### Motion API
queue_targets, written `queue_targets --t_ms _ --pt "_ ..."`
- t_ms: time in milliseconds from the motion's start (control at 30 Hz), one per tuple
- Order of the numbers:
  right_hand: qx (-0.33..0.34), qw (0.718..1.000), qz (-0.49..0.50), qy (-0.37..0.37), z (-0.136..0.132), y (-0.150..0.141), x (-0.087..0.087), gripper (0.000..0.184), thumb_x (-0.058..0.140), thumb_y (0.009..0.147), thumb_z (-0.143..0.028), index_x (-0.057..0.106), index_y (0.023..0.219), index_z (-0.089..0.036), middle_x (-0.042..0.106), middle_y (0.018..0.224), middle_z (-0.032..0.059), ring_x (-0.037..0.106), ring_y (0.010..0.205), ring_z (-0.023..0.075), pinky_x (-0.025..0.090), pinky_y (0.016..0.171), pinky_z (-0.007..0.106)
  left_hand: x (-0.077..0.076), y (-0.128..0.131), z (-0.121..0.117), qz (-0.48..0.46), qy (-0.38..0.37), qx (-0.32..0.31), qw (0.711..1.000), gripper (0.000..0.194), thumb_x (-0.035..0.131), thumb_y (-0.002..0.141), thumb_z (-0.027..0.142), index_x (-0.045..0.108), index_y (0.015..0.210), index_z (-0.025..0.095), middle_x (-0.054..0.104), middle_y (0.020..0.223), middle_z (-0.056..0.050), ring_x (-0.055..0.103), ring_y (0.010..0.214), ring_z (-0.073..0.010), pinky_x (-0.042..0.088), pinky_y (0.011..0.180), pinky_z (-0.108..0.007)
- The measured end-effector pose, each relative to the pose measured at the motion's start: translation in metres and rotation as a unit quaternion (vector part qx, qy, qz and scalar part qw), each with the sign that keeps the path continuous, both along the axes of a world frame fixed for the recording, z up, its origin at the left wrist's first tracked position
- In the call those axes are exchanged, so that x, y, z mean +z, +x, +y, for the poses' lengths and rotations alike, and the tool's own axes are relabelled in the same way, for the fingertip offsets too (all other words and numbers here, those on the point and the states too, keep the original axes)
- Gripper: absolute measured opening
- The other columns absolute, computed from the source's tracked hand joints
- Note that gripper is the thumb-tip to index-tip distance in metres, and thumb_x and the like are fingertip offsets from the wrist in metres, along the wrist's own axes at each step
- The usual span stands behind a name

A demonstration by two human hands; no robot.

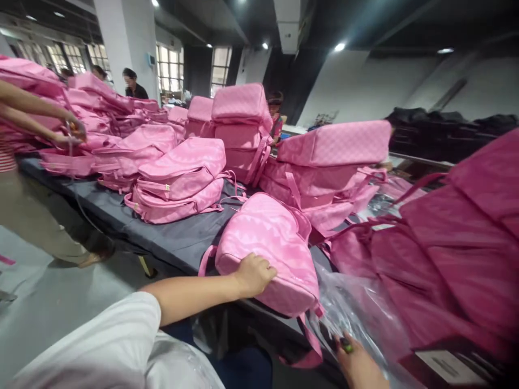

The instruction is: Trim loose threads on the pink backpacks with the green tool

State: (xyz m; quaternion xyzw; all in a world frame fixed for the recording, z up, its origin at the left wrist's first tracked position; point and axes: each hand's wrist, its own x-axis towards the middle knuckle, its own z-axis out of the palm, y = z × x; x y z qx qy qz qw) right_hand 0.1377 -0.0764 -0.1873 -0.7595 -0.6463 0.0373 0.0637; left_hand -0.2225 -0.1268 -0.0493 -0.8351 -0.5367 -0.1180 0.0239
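Left hand (pixel 254 274) has its fingers curled over the pink backpack (pixel 265 229) at the table's (pixel 174 240) near edge — steadying it, I'd say. Right hand (pixel 360 363) is at the clear plastic (pixel 344 297), can't tell if gripping — any shift needs the dangling strap (pixel 311 346) kept free.

The one view comes from a camera on the person's head, facing forward and down over the table (pixel 174 232) (tilted, by the slant of the pillar (pixel 125 48)). The hands (pixel 254 274) are close below; the windows (pixel 170 67) sit far off.
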Motion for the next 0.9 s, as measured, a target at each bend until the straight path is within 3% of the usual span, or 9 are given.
queue_targets --t_ms 100,167,333,400,467,567,767,900 --pt "-0.001 0.997 -0.010 -0.071 -0.003 0.001 0.005 0.061 0.030 0.099 -0.046 0.061 0.142 -0.016 0.067 0.133 0.0197 0.066 0.121 0.0341 0.052 0.100 0.045 -0.010 -0.009 0.006 -0.026 -0.012 0.021 0.999 0.040 0.064 0.091 0.031 0.063 0.128 0.016 0.067 0.127 -0.016 0.061 0.121 -0.0321 0.051 0.097 -0.048" --pt "0.002 0.997 -0.008 -0.073 -0.002 0.000 0.005 0.065 0.028 0.098 -0.045 0.057 0.146 -0.011 0.058 0.146 0.0194 0.060 0.131 0.0342 0.048 0.108 0.045 -0.015 -0.024 -0.003 -0.035 -0.020 0.035 0.999 0.051 0.067 0.088 0.029 0.059 0.136 0.015 0.061 0.140 -0.019 0.056 0.130 -0.0347 0.049 0.099 -0.049" --pt "0.006 0.999 0.019 -0.026 0.006 0.014 -0.018 0.072 0.030 0.092 -0.051 0.060 0.142 -0.009 0.058 0.147 0.0187 0.054 0.137 0.0360 0.042 0.116 0.048 -0.044 -0.066 -0.067 -0.032 -0.031 0.107 0.993 0.047 0.058 0.081 0.006 0.065 0.127 0.010 0.066 0.137 -0.018 0.060 0.131 -0.0317 0.050 0.098 -0.045" --pt "0.015 1.000 0.024 0.014 0.007 0.021 -0.032 0.072 0.031 0.090 -0.053 0.063 0.139 -0.011 0.061 0.143 0.0187 0.055 0.136 0.0360 0.044 0.115 0.049 -0.056 -0.068 -0.089 -0.031 0.011 0.125 0.992 0.051 0.057 0.079 0.004 0.066 0.129 0.012 0.067 0.136 -0.015 0.062 0.129 -0.0302 0.052 0.097 -0.043" --pt "0.026 0.999 0.018 0.042 0.007 0.026 -0.041 0.071 0.031 0.090 -0.053 0.065 0.137 -0.012 0.062 0.141 0.0198 0.056 0.134 0.0369 0.046 0.112 0.051 -0.063 -0.060 -0.095 -0.029 0.066 0.130 0.989 0.050 0.058 0.080 0.007 0.066 0.129 0.016 0.068 0.135 -0.012 0.065 0.126 -0.0289 0.053 0.096 -0.041" --pt "0.042 0.998 -0.005 0.047 0.002 0.026 -0.043 0.072 0.029 0.091 -0.052 0.064 0.137 -0.011 0.062 0.141 0.0199 0.056 0.133 0.0364 0.047 0.110 0.052 -0.058 -0.036 -0.074 -0.014 0.087 0.132 0.987 0.046 0.057 0.087 0.012 0.065 0.132 0.017 0.068 0.135 -0.014 0.065 0.126 -0.0295 0.053 0.100 -0.042" --pt "0.058 0.998 -0.019 0.015 0.002 0.017 -0.028 0.067 0.028 0.094 -0.050 0.062 0.140 -0.014 0.060 0.144 0.0161 0.053 0.137 0.0294 0.046 0.111 0.043 -0.028 0.014 -0.009 -0.015 -0.035 0.150 0.988 0.046 0.050 0.095 0.014 0.057 0.141 0.011 0.056 0.146 -0.023 0.055 0.137 -0.0358 0.051 0.107 -0.049" --pt "0.051 0.999 -0.016 -0.006 0.015 0.014 -0.023 0.069 0.027 0.094 -0.048 0.059 0.142 -0.011 0.059 0.145 0.0188 0.051 0.139 0.0307 0.043 0.114 0.044 -0.013 0.058 0.031 -0.033 -0.062 0.152 0.986 0.044 0.041 0.099 0.012 0.055 0.140 0.002 0.056 0.143 -0.030 0.057 0.135 -0.0372 0.051 0.104 -0.053"
